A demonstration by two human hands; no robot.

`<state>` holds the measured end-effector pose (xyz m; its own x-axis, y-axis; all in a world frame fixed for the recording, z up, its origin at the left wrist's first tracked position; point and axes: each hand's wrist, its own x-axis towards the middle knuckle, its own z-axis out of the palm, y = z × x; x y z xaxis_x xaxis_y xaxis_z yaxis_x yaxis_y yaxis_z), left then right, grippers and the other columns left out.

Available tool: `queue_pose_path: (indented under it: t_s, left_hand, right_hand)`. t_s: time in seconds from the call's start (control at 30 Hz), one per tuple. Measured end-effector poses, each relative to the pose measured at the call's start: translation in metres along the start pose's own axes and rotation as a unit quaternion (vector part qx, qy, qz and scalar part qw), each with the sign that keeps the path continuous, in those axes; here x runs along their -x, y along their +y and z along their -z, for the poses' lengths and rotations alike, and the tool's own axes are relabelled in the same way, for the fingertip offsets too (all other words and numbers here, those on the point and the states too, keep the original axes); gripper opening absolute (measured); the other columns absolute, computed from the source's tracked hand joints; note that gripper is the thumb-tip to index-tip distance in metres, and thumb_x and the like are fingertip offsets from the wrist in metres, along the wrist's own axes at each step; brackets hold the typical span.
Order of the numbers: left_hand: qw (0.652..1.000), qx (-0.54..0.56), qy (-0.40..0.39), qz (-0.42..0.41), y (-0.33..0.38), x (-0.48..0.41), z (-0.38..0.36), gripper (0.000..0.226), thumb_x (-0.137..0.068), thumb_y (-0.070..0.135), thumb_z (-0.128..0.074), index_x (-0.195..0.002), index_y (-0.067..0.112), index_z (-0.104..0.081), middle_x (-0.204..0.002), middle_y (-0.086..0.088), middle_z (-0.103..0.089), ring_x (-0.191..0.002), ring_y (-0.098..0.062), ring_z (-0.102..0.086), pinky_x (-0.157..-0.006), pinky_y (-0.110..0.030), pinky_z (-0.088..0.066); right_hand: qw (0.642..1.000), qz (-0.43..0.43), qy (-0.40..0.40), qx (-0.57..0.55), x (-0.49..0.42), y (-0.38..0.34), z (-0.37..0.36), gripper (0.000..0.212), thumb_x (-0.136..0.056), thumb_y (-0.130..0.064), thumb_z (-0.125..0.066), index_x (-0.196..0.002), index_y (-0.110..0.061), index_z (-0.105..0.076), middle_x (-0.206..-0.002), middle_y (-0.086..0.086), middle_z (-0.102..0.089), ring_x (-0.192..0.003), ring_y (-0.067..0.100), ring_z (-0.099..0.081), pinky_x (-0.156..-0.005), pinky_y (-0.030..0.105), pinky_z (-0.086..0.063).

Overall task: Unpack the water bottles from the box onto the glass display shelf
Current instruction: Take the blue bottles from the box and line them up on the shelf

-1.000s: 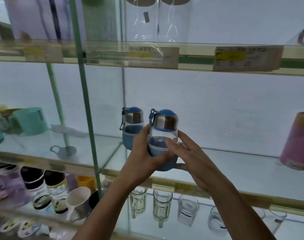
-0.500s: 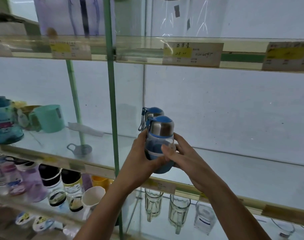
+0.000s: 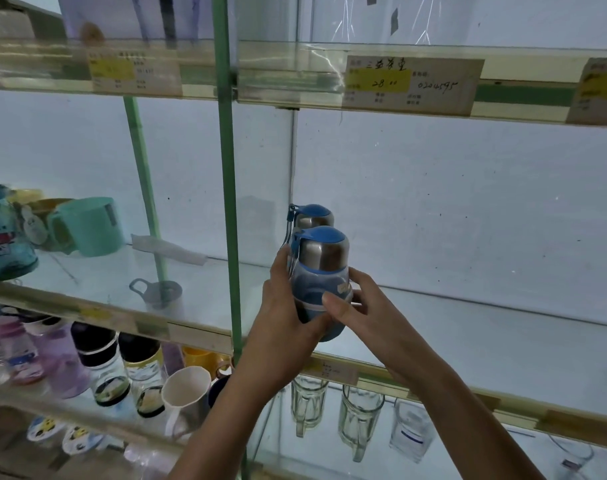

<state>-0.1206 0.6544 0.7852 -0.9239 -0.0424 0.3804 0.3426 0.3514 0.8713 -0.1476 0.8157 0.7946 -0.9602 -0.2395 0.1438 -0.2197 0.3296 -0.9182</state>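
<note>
A small blue-capped, steel-necked clear water bottle [image 3: 321,268] is upright near the glass display shelf's [image 3: 468,327] front edge; its twin bottle [image 3: 312,218] stands just behind.

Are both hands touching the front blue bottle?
Touching. The head view shows the left hand curled round the front blue bottle on its left side, and the right hand gripping its right side with thumb and fingers.

teal mug [image 3: 87,225] upright, far L | grey lid [image 3: 156,294] w/ loop, at foot of rear green post [image 3: 143,168] | price tag [image 3: 411,83] top R, handwritten 28.00 | white cup [image 3: 188,393] low L, beside black-capped jars [image 3: 103,368] | clear glass mugs [image 3: 359,414] low ctr
</note>
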Motion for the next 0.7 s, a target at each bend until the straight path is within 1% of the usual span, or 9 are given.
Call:
queue_pose_path:
  t_s: [0.1,0.23,0.33,0.43,0.47,0.53,0.6,0.63,0.7]
  left_hand:
    - [1.0,-0.008,0.024,-0.007,0.0,0.006,-0.003,0.098,-0.081,0.043,-0.08,-0.149,0.05,-0.009,-0.159,0.006,-0.031,-0.136,-0.017,-0.051,-0.107,-0.041,-0.051]
    - [0.996,-0.054,0.062,-0.022,0.001,0.01,-0.008,0.092,-0.087,0.037,-0.076,-0.154,0.038,-0.013,-0.16,0.015,-0.014,-0.14,-0.018,-0.045,-0.111,-0.035,-0.046]
    - [0.993,-0.076,0.084,-0.037,0.003,0.013,-0.011,0.091,-0.089,0.04,-0.072,-0.157,0.038,-0.011,-0.161,0.016,-0.008,-0.143,-0.019,-0.041,-0.111,-0.035,-0.045]
    - [0.989,-0.068,0.117,-0.055,0.006,0.016,-0.013,0.094,-0.088,0.042,-0.072,-0.151,0.05,-0.002,-0.155,0.026,-0.009,-0.142,-0.018,-0.042,-0.104,-0.025,-0.044]
    - [0.987,-0.068,0.128,-0.062,0.007,0.018,-0.014,0.094,-0.087,0.042,-0.072,-0.148,0.053,-0.001,-0.155,0.026,-0.01,-0.142,-0.016,-0.041,-0.102,-0.02,-0.042]
    - [0.983,-0.087,0.143,-0.077,0.006,0.021,-0.014,0.092,-0.089,0.039,-0.072,-0.151,0.05,-0.005,-0.159,0.018,-0.012,-0.143,-0.011,-0.036,-0.098,-0.014,-0.037]
    - [0.979,-0.111,0.15,-0.087,0.001,0.022,-0.015,0.088,-0.091,0.036,-0.072,-0.156,0.041,-0.014,-0.161,0.011,-0.017,-0.144,-0.011,-0.034,-0.101,-0.018,-0.038]
    - [0.977,-0.118,0.153,-0.087,-0.001,0.022,-0.016,0.086,-0.091,0.035,-0.072,-0.156,0.039,-0.016,-0.161,0.009,-0.02,-0.144,-0.012,-0.035,-0.103,-0.022,-0.038]
    - [0.975,-0.133,0.156,-0.087,-0.003,0.024,-0.016,0.085,-0.091,0.037,-0.072,-0.156,0.038,-0.017,-0.16,0.007,-0.024,-0.143,-0.012,-0.036,-0.101,-0.022,-0.037]
  right_hand:
    - [1.0,-0.001,0.0,0.018,0.002,0.002,-0.001,0.055,-0.098,-0.042,-0.064,-0.146,-0.044,-0.035,-0.131,-0.014,-0.058,-0.108,-0.005,-0.059,-0.081,0.013,-0.046]
    - [0.998,0.002,0.012,0.054,0.003,-0.002,-0.001,0.048,-0.098,-0.042,-0.064,-0.137,-0.048,-0.036,-0.117,-0.026,-0.055,-0.1,-0.01,-0.058,-0.069,0.006,-0.044]
    - [0.997,0.013,0.028,0.074,0.005,-0.003,-0.001,0.053,-0.097,-0.046,-0.064,-0.144,-0.044,-0.04,-0.117,-0.022,-0.058,-0.1,0.0,-0.062,-0.074,0.012,-0.048]
    - [0.995,0.013,0.041,0.09,0.006,-0.004,-0.003,0.059,-0.096,-0.048,-0.065,-0.148,-0.04,-0.039,-0.121,-0.015,-0.057,-0.096,0.009,-0.065,-0.081,0.021,-0.053]
    - [0.994,0.013,0.045,0.095,0.005,-0.005,-0.004,0.06,-0.095,-0.049,-0.066,-0.148,-0.039,-0.039,-0.123,-0.014,-0.057,-0.096,0.011,-0.065,-0.082,0.024,-0.055]
    - [0.993,0.017,0.051,0.108,0.005,-0.004,-0.005,0.063,-0.094,-0.051,-0.066,-0.148,-0.039,-0.039,-0.126,-0.012,-0.058,-0.095,0.012,-0.067,-0.085,0.029,-0.059]
    - [0.991,0.021,0.056,0.123,0.004,-0.003,-0.006,0.066,-0.092,-0.055,-0.067,-0.149,-0.039,-0.038,-0.128,-0.011,-0.059,-0.093,0.012,-0.068,-0.087,0.032,-0.061]
    - [0.99,0.022,0.057,0.129,0.004,-0.003,-0.007,0.067,-0.092,-0.056,-0.066,-0.15,-0.039,-0.038,-0.13,-0.011,-0.06,-0.092,0.012,-0.069,-0.087,0.032,-0.061]
    - [0.989,0.022,0.056,0.136,0.004,-0.003,-0.008,0.067,-0.093,-0.055,-0.065,-0.151,-0.038,-0.036,-0.134,-0.01,-0.058,-0.094,0.012,-0.069,-0.086,0.029,-0.06]
